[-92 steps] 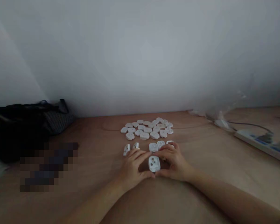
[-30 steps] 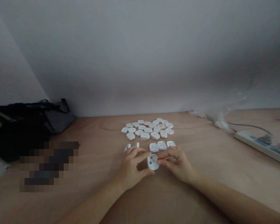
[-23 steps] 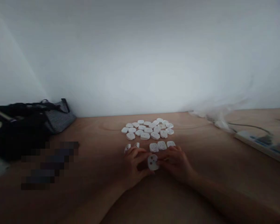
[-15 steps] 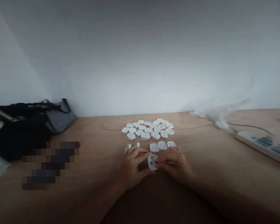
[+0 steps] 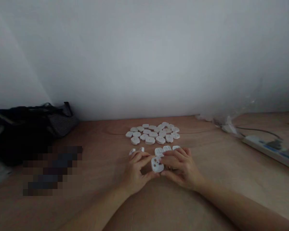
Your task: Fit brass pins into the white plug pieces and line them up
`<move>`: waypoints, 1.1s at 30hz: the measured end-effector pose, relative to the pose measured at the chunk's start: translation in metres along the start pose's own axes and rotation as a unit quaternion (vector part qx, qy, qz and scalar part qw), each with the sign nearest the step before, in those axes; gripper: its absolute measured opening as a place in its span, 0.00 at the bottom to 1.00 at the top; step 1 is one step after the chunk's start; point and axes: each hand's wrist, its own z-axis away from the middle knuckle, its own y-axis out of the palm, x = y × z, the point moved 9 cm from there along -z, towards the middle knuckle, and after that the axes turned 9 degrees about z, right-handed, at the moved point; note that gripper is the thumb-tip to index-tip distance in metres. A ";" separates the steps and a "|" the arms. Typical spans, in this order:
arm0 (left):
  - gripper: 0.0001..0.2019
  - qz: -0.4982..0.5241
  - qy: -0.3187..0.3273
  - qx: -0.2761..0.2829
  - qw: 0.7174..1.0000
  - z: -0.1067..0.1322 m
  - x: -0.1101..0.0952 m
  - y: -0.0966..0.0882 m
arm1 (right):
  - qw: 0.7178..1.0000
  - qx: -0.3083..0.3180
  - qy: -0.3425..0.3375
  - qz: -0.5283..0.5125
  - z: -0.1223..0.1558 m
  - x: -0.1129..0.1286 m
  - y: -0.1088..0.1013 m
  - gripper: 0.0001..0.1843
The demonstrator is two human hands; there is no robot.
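Observation:
A white plug [image 5: 157, 164], a rounded square plastic piece with several dark slots in its face, is held above the table between my hands. My left hand [image 5: 137, 171] pinches its left side with thumb and fingers. My right hand [image 5: 183, 168] has its fingertips on the upper right edge and its thumb at the lower right. Just beyond lies a row of similar plugs [image 5: 159, 152], partly covered by my right fingers. Two more [image 5: 141, 149] stand on edge beyond my left fingers.
Farther back, many white plugs [image 5: 150, 140] lie in a cluster near the wall. A power strip [image 5: 265, 147] with a cable and a clear plastic bag [image 5: 228, 125] are at right. A black bag [image 5: 19, 134] and a pixelated dark object [image 5: 53, 170] sit at left on the wooden table.
The held plug has shifted slightly left and up, its face still toward me. My right fingers have spread from a tight pinch at its face to its upper and lower right edge.

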 end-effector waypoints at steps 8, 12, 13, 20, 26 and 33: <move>0.22 0.013 -0.008 0.010 1.000 -0.001 -0.004 0.000 | 0.999 0.022 0.025 -0.040 -0.001 -0.004 0.006 0.25; 0.25 0.027 0.007 0.005 1.000 0.000 -0.003 0.003 | 0.990 0.034 0.094 -0.099 0.000 -0.020 0.013 0.33; 0.26 0.031 0.012 0.005 0.999 0.001 -0.003 0.004 | 0.987 0.043 0.099 -0.117 0.001 -0.021 0.017 0.33; 0.26 0.059 -0.007 0.026 0.998 0.002 0.001 0.011 | 0.926 0.069 0.161 -0.333 0.008 -0.023 0.040 0.25; 0.23 0.062 -0.050 0.119 0.990 0.009 0.001 0.023 | 0.949 0.028 0.188 -0.252 -0.008 -0.051 0.025 0.22; 0.28 0.022 -0.011 0.250 0.968 0.020 -0.013 0.035 | 0.981 0.099 0.156 -0.059 -0.046 -0.056 0.046 0.23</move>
